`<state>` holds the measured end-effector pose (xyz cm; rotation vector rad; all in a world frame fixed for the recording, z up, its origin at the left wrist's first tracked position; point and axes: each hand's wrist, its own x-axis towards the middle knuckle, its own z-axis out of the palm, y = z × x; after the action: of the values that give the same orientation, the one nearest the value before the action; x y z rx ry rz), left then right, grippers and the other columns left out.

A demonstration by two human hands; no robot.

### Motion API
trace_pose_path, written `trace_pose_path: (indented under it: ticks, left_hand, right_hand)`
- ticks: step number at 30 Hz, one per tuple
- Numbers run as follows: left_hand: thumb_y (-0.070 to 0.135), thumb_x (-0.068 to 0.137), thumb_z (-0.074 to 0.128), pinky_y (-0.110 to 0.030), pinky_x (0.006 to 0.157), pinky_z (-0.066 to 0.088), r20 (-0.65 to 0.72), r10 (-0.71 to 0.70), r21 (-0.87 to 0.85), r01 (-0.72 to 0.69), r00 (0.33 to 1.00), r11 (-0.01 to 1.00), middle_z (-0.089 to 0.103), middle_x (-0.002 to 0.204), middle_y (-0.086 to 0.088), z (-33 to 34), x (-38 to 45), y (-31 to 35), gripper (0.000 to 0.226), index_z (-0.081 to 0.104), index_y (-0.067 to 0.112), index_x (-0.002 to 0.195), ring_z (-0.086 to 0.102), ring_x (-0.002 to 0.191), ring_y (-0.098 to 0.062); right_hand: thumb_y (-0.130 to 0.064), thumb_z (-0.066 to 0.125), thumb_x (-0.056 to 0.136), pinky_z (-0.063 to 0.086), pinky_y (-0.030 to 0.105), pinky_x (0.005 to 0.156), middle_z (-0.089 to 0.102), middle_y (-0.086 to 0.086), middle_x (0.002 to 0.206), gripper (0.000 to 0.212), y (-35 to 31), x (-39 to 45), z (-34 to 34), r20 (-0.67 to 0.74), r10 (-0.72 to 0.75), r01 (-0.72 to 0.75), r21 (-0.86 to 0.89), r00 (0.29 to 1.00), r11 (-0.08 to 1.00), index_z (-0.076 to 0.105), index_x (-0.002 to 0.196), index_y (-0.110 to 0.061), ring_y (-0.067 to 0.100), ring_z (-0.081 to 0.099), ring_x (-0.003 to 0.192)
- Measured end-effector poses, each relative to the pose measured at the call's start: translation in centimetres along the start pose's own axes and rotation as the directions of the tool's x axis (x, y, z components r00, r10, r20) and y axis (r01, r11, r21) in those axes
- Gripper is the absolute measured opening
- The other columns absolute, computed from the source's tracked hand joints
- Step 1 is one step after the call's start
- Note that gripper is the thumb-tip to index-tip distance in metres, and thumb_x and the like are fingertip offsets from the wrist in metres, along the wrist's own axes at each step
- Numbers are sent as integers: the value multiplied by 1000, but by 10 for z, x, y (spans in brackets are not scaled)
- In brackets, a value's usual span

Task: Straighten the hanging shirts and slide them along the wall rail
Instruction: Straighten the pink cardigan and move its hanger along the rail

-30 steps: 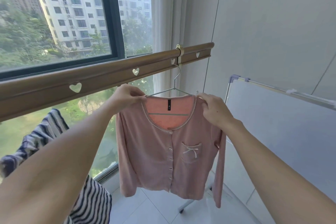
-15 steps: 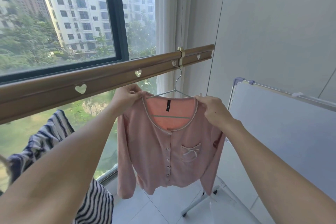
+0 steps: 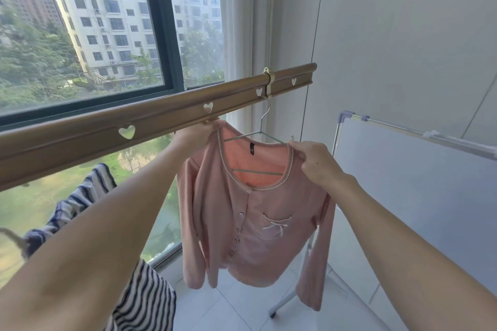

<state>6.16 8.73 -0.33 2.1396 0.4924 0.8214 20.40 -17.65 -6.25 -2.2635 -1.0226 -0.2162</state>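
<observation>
My right hand (image 3: pixel 316 160) pinches the pink shirt (image 3: pixel 258 212) at the neckline, thumb and fingers closed on the beaded trim by the right shoulder. My left hand (image 3: pixel 195 130) grips the opposite shoulder, fingers curled into the fabric; the top of that hand sits partly behind the lower edge of the rail, so I cannot see every finger.

The shirt hangs between my hands on a thin wire hanger (image 3: pixel 256 134), buttoned front facing me, with a small bow on the chest pocket. It is tilted: the left shoulder is lifted higher than the right, and both long sleeves dangle loose. The hanger's hook rises to a pale clip (image 3: pixel 269 82) on the brown wall rail (image 3: pixel 161 118), close to the rail's far end, near the white curtain and wall.

A striped shirt (image 3: pixel 139 301) hangs nearer to me, low on the left and mostly hidden by my left forearm. It looks bunched.

I judge the pink shirt is mid-straightening, its shoulders not yet level on the hanger. It already sits far along the rail. The striped shirt appears untouched, so squaring it and sliding it along remain.

Beyond the pink shirt, on the right, a white board (image 3: pixel 416 183) on a wheeled stand leans over the tiled floor.
</observation>
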Motion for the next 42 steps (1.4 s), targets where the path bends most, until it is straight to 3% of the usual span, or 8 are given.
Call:
trace_pose_path:
  ticks: [4,7,12,17,25,29,37,42]
  left_hand:
    - [32,84,74,-20,61,42,232,63,192,-109,971,975,64,80,6,13,-8,7,19,70,14,88,57,73,-9]
    - [35,87,70,-15,66,44,307,103,199,-170,946,965,67,84,11,9,-10,3,16,70,20,94,61,80,-5]
    - [38,100,48,-26,75,47,280,-51,227,-14,959,974,70,103,1,-21,-9,-27,23,65,23,105,64,95,-17]
    - [44,83,73,-34,83,53,466,-226,350,57,855,935,68,98,5,-42,-24,-57,29,64,29,105,64,94,-13]
    - [0,78,69,-40,68,57,325,-252,487,67,911,871,63,92,-10,-16,-34,-78,34,48,17,97,64,82,-28]
    - [-15,76,54,-41,65,57,235,-138,502,2,962,865,66,85,-12,-23,-31,-79,32,52,15,87,65,79,-29]
    - [-1,81,46,-33,83,46,-92,-40,293,65,995,954,66,96,-3,-34,-15,-54,29,60,23,89,59,92,-25]
    - [-4,85,46,-33,78,51,206,-169,482,50,964,875,67,105,-6,-37,-17,-49,34,65,17,103,61,95,-25]
  right_hand:
    - [14,40,72,45,32,86,64,1,101,76,-1,-4,-5,-13,3,-4,-43,1000,999,59,134,-24,23,59,103]
    - [14,41,72,45,37,88,63,12,117,78,-3,-8,-11,-53,3,-11,-142,999,990,54,138,-27,30,55,118]
    - [14,41,69,48,41,88,61,7,110,77,-5,-14,-18,-128,-6,-18,-185,992,982,59,134,-25,32,58,108]
    - [13,42,70,49,45,86,61,7,107,74,-1,-15,-18,-140,36,-66,-216,990,974,61,130,-25,34,60,102]
    - [14,43,70,46,44,87,61,7,103,71,-10,-22,-19,-153,46,-80,-223,987,972,62,126,-24,34,58,101]
    - [14,42,67,46,44,84,56,-1,89,67,-13,-23,-20,-141,44,-73,-204,989,976,66,117,-23,34,58,97]
    - [13,43,65,49,47,87,67,8,100,70,-15,-19,-12,-130,34,-55,-158,991,986,67,120,-23,36,60,100]
    - [16,42,62,45,52,96,70,11,100,73,-15,-23,-7,-125,44,-57,-95,991,994,68,118,-22,35,61,99]
